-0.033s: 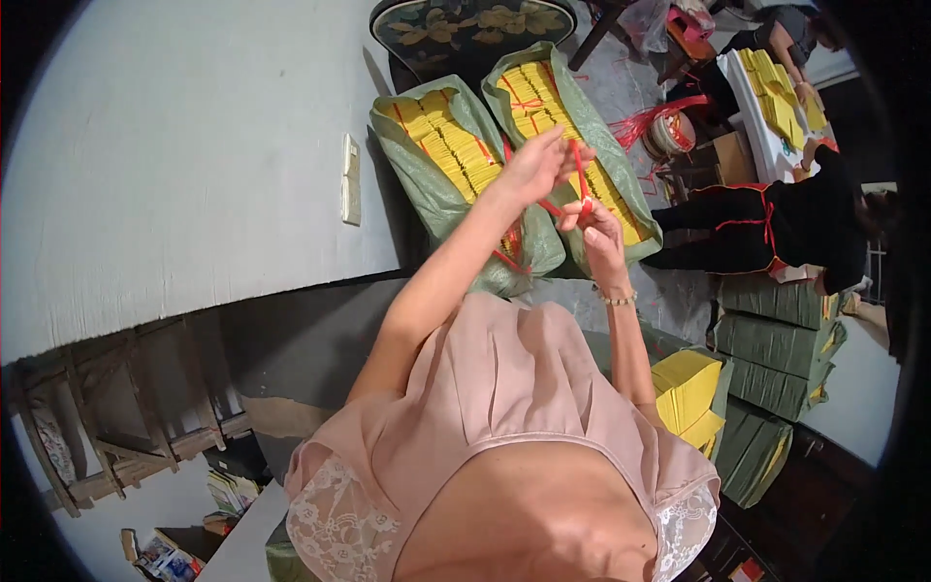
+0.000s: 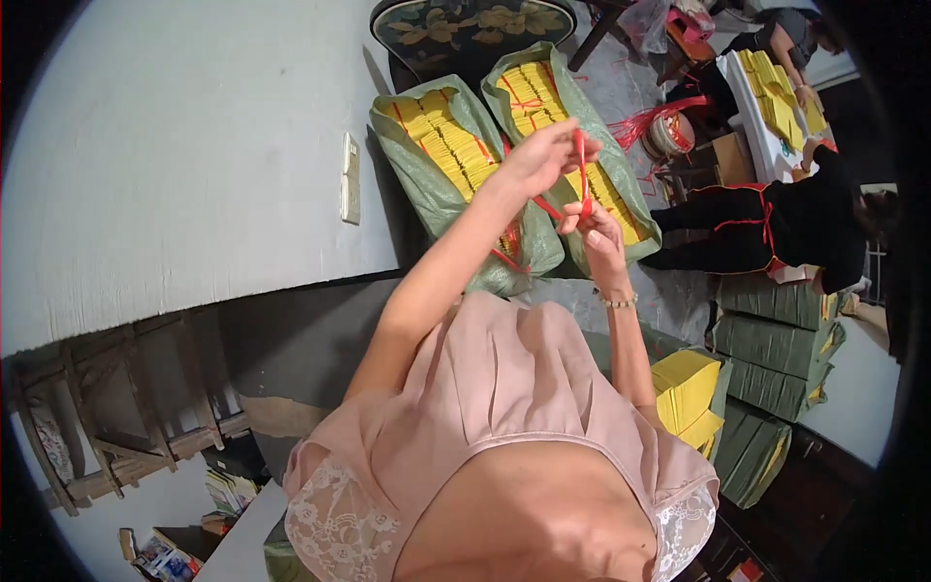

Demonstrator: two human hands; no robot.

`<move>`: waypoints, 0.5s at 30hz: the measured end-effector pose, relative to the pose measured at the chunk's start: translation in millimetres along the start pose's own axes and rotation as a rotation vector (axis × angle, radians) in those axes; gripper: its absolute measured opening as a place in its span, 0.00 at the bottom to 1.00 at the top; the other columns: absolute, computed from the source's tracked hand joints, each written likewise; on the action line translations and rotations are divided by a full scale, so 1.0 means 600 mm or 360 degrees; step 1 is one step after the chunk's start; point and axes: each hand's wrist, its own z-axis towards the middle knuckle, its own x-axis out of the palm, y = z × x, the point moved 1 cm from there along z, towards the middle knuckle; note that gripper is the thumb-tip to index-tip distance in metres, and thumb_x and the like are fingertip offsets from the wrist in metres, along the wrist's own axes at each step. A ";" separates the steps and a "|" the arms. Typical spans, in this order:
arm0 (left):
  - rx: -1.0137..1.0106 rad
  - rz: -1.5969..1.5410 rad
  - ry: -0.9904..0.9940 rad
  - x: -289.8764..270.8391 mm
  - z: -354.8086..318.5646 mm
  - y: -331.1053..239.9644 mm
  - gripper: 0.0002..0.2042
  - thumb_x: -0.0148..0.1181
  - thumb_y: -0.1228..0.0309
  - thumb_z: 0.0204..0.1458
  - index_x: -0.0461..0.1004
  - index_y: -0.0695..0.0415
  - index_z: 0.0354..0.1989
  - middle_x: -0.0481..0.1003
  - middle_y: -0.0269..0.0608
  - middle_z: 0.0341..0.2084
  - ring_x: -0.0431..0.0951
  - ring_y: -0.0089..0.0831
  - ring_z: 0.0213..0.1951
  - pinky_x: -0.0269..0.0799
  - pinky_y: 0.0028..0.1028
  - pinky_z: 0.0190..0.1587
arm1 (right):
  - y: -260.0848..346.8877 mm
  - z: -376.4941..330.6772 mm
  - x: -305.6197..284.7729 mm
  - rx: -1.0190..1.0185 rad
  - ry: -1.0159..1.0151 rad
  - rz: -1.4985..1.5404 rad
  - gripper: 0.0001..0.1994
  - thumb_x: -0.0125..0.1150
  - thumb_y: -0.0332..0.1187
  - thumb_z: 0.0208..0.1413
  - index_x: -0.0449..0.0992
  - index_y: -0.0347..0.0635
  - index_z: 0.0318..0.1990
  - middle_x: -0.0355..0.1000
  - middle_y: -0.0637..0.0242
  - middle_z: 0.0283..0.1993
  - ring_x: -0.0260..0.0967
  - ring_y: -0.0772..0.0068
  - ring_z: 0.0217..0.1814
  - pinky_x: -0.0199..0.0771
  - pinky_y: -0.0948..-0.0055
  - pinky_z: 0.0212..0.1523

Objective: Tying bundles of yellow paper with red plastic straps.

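Note:
A red plastic ribbon (image 2: 583, 163) runs taut between my two hands, above two open green sacks. My left hand (image 2: 543, 158) grips its upper end between the fingers. Lower down, my right hand (image 2: 603, 241) is closed on the ribbon, which loops round its fingers; a beaded bracelet circles that wrist. Bundles of yellow paper (image 2: 441, 145) in rows fill the left sack (image 2: 415, 179), with red ribbon lying across them. The right sack (image 2: 606, 155) holds similar yellow bundles (image 2: 536, 92), one tied with a red bow. My hands partly hide both sacks.
A pale wall (image 2: 194, 145) with a socket plate (image 2: 350, 179) rises at left. Behind the sacks stands a floral-backed chair (image 2: 475, 29). At right, two people work by a table (image 2: 742, 97) of yellow paper. Full green sacks (image 2: 776, 344) are stacked at lower right.
My left hand has shifted very slightly up and to the right, keeping hold of the ribbon. My right hand has barely moved.

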 end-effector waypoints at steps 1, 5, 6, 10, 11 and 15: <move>0.0010 -0.0002 0.0001 0.035 -0.007 -0.020 0.18 0.44 0.56 0.55 0.71 0.59 0.33 0.74 0.36 0.27 0.73 0.25 0.31 0.64 0.23 0.39 | -0.001 -0.007 -0.003 0.0076 0.0038 0.0076 0.25 0.54 0.44 0.48 0.67 0.31 0.47 0.68 0.66 0.33 0.64 0.76 0.38 0.61 0.76 0.46; 0.0339 0.0908 0.0339 0.176 -0.049 -0.047 0.13 0.47 0.61 0.55 0.70 0.60 0.31 0.71 0.34 0.21 0.71 0.23 0.25 0.67 0.23 0.31 | 0.043 0.015 -0.016 0.0150 -0.0005 -0.0202 0.29 0.54 0.47 0.46 0.64 0.31 0.49 0.67 0.66 0.34 0.64 0.76 0.38 0.61 0.76 0.44; 0.0356 0.1037 0.0419 0.204 -0.059 -0.049 0.14 0.48 0.62 0.55 0.71 0.61 0.32 0.69 0.32 0.19 0.69 0.22 0.23 0.67 0.23 0.29 | 0.053 0.023 -0.025 0.0078 0.0072 -0.0199 0.28 0.55 0.45 0.44 0.65 0.31 0.48 0.68 0.64 0.36 0.64 0.73 0.40 0.62 0.74 0.44; 0.0674 0.1436 0.0605 0.284 -0.090 -0.082 0.12 0.49 0.64 0.54 0.72 0.61 0.29 0.68 0.32 0.16 0.68 0.22 0.20 0.66 0.25 0.25 | 0.105 0.048 -0.043 -0.0177 -0.0087 0.0899 0.31 0.54 0.42 0.43 0.60 0.32 0.53 0.64 0.56 0.51 0.62 0.63 0.52 0.59 0.66 0.53; 0.0955 0.1539 0.0711 0.307 -0.102 -0.088 0.12 0.49 0.65 0.54 0.72 0.61 0.29 0.68 0.34 0.16 0.69 0.22 0.20 0.66 0.24 0.24 | 0.120 0.061 -0.039 -0.0049 -0.0256 0.1088 0.31 0.53 0.41 0.43 0.58 0.32 0.55 0.60 0.54 0.55 0.58 0.60 0.57 0.57 0.63 0.56; 0.1290 0.1932 0.0993 0.353 -0.134 -0.042 0.13 0.44 0.64 0.54 0.72 0.59 0.28 0.72 0.43 0.20 0.75 0.38 0.26 0.69 0.35 0.31 | 0.189 0.093 -0.074 0.0053 0.0248 0.1845 0.31 0.53 0.35 0.44 0.54 0.32 0.57 0.52 0.50 0.62 0.50 0.55 0.64 0.51 0.59 0.61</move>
